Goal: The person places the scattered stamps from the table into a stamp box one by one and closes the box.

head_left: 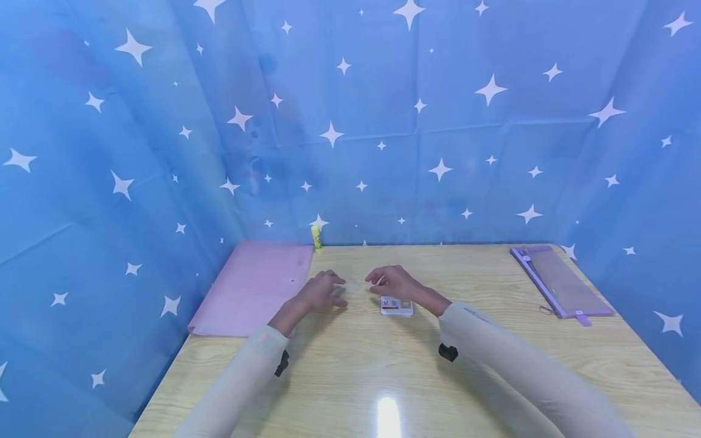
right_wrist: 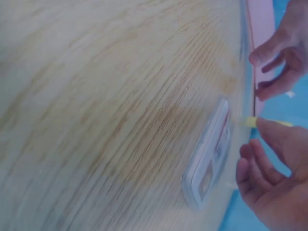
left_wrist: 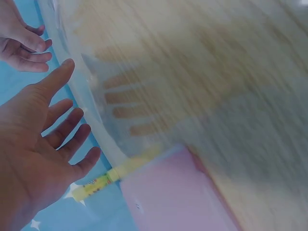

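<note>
My left hand [head_left: 324,291] hovers over the table's far half, with its fingers spread and holding nothing; the left wrist view shows the palm [left_wrist: 38,139]. Facing it, my right hand [head_left: 395,282] has loosely bent fingers and also holds nothing, as the right wrist view of this hand [right_wrist: 276,178] shows. Between the two hands lies a faint, clear roundish thing [head_left: 353,286], too pale to identify. Just below the right hand is a small flat white case [head_left: 397,311] with a dark and red pattern on top. It appears thin-edged in the right wrist view [right_wrist: 207,156].
A pink folder or sheet [head_left: 252,286] lies at the left, with a yellow stick [head_left: 316,237], like a glue stick, upright at the back edge. A purple-edged mesh zip pouch [head_left: 564,283] lies at the right. Starry blue cloth [head_left: 383,158] hangs behind the wooden table [head_left: 339,377].
</note>
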Demonstrator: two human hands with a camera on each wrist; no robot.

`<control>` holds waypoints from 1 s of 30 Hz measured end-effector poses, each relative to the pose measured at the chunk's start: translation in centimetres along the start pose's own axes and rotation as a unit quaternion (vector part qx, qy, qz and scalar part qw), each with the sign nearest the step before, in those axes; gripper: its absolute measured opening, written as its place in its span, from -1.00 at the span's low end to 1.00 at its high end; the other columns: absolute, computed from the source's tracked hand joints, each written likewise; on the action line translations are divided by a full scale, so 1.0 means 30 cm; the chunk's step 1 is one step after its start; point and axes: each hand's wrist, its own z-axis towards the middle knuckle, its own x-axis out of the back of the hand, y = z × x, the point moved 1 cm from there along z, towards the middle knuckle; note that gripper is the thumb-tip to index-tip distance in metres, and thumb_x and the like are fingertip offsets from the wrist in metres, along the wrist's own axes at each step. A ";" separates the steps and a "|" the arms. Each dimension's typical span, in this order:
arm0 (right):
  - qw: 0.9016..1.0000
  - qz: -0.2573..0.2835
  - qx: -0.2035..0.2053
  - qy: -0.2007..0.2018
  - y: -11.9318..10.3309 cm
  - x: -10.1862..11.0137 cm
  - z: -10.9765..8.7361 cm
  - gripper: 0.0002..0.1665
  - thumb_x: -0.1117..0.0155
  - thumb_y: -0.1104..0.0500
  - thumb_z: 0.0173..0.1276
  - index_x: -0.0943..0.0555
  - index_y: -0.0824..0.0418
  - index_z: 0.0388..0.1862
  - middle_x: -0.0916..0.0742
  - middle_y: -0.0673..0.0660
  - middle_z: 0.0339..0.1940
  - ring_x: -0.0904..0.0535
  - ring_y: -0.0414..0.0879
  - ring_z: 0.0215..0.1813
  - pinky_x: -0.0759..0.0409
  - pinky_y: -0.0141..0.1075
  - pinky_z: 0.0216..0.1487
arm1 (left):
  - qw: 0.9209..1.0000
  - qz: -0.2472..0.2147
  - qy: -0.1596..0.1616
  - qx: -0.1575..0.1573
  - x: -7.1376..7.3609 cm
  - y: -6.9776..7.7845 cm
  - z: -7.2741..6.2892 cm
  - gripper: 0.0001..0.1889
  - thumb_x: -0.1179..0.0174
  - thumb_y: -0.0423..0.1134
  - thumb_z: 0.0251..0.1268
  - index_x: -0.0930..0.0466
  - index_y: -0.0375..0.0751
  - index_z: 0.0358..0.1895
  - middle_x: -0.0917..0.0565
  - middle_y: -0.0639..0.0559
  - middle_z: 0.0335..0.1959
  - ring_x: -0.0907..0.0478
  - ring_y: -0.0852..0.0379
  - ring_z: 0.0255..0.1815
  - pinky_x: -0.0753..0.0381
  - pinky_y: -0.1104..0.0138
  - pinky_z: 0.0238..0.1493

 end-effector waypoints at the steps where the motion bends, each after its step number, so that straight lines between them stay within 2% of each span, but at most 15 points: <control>1: 1.000 0.003 0.001 -0.001 0.000 -0.004 0.007 -0.69 -0.33 0.32 0.47 -0.66 0.43 0.12 -0.79 0.30 -0.08 -0.76 0.16 -0.04 -0.73 -0.09 0.03 | 1.000 0.002 0.000 0.004 0.001 -0.010 -0.003 -0.35 -0.52 -0.01 0.22 -0.61 -0.27 0.31 -0.63 -0.16 0.20 -0.55 -0.13 0.22 -0.55 0.01 0.29; 6: 1.000 0.021 -0.004 -0.003 0.004 -0.030 0.038 -0.69 -0.31 0.34 0.48 -0.64 0.46 0.13 -0.77 0.38 -0.01 -0.75 0.21 0.01 -0.73 -0.11 0.06 | 1.000 0.001 -0.008 0.022 0.000 -0.047 -0.019 -0.34 -0.50 0.02 0.24 -0.60 -0.26 0.32 -0.62 -0.14 0.18 -0.54 -0.10 0.21 -0.53 0.03 0.30; 10: 0.999 0.043 -0.028 -0.004 0.001 -0.052 0.050 -0.68 -0.32 0.36 0.46 -0.64 0.47 0.14 -0.76 0.38 0.00 -0.74 0.22 0.04 -0.73 -0.11 0.06 | 1.000 -0.019 -0.010 0.017 -0.002 -0.058 -0.027 -0.39 -0.50 0.00 0.24 -0.64 -0.29 0.27 -0.62 -0.18 0.18 -0.54 -0.13 0.21 -0.54 0.01 0.29; 13: 0.997 0.062 -0.042 -0.008 -0.004 -0.061 0.057 -0.66 -0.35 0.36 0.43 -0.65 0.44 0.15 -0.75 0.34 0.02 -0.74 0.15 0.06 -0.73 -0.14 0.06 | 1.000 -0.023 -0.010 0.016 0.001 -0.062 -0.028 -0.41 -0.50 -0.03 0.25 -0.64 -0.29 0.26 -0.63 -0.18 0.17 -0.55 -0.13 0.20 -0.55 0.02 0.29; 15: 0.996 0.087 -0.030 -0.001 0.001 -0.067 0.064 -0.66 -0.36 0.41 0.39 -0.65 0.47 0.12 -0.74 0.31 0.00 -0.75 0.06 0.02 -0.73 -0.23 0.01 | 1.000 -0.018 -0.012 0.015 0.004 -0.065 -0.025 -0.42 -0.49 -0.05 0.26 -0.63 -0.29 0.27 -0.63 -0.16 0.16 -0.56 -0.12 0.20 -0.55 0.04 0.31; 17: 0.997 0.073 -0.026 0.000 -0.008 -0.066 0.067 -0.63 -0.37 0.40 0.37 -0.65 0.47 0.14 -0.74 0.30 0.02 -0.74 0.05 0.04 -0.72 -0.23 0.03 | 1.000 -0.021 -0.014 0.008 0.005 -0.068 -0.019 -0.43 -0.49 -0.10 0.26 -0.63 -0.29 0.27 -0.65 -0.15 0.15 -0.57 -0.11 0.20 -0.55 0.06 0.32; 20: 0.999 0.024 -0.020 0.008 -0.021 -0.071 0.073 -0.57 -0.45 0.36 0.32 -0.65 0.46 0.16 -0.75 0.31 0.08 -0.72 0.12 0.07 -0.71 -0.15 0.10 | 0.999 -0.050 -0.018 -0.003 0.004 -0.065 -0.016 -0.43 -0.50 -0.22 0.23 -0.61 -0.34 0.28 -0.67 -0.18 0.18 -0.59 -0.12 0.22 -0.56 0.06 0.31; 21: 1.000 -0.012 -0.024 0.006 -0.025 -0.073 0.075 -0.53 -0.49 0.31 0.31 -0.66 0.42 0.18 -0.75 0.30 0.11 -0.72 0.15 0.11 -0.68 -0.10 0.15 | 0.998 -0.060 -0.019 -0.007 0.004 -0.062 -0.016 -0.43 -0.50 -0.26 0.22 -0.59 -0.36 0.29 -0.67 -0.20 0.20 -0.60 -0.13 0.23 -0.56 0.05 0.32; 23: 0.999 -0.030 -0.042 -0.003 -0.030 -0.076 0.077 -0.44 -0.55 0.24 0.28 -0.64 0.39 0.23 -0.72 0.30 0.20 -0.67 0.22 0.20 -0.62 0.01 0.24 | 0.997 -0.078 -0.019 -0.014 0.002 -0.058 -0.016 -0.40 -0.49 -0.32 0.20 -0.56 -0.39 0.31 -0.66 -0.23 0.24 -0.60 -0.14 0.26 -0.57 0.04 0.32; 25: 0.998 -0.031 -0.051 -0.013 -0.023 -0.081 0.082 -0.35 -0.60 0.20 0.24 -0.62 0.36 0.28 -0.69 0.29 0.26 -0.63 0.23 0.25 -0.59 0.04 0.29 | 0.997 -0.073 -0.017 -0.020 0.003 -0.055 -0.018 -0.37 -0.49 -0.28 0.21 -0.54 -0.40 0.33 -0.65 -0.23 0.26 -0.58 -0.16 0.28 -0.55 0.02 0.34; 30: 0.996 -0.038 -0.066 -0.037 -0.024 -0.088 0.082 -0.24 -0.63 0.12 0.22 -0.57 0.35 0.35 -0.66 0.28 0.31 -0.58 0.22 0.31 -0.55 0.05 0.33 | 0.999 -0.025 -0.019 -0.022 0.004 -0.055 -0.026 -0.28 -0.49 -0.04 0.25 -0.50 -0.36 0.39 -0.61 -0.22 0.24 -0.51 -0.18 0.27 -0.49 -0.01 0.36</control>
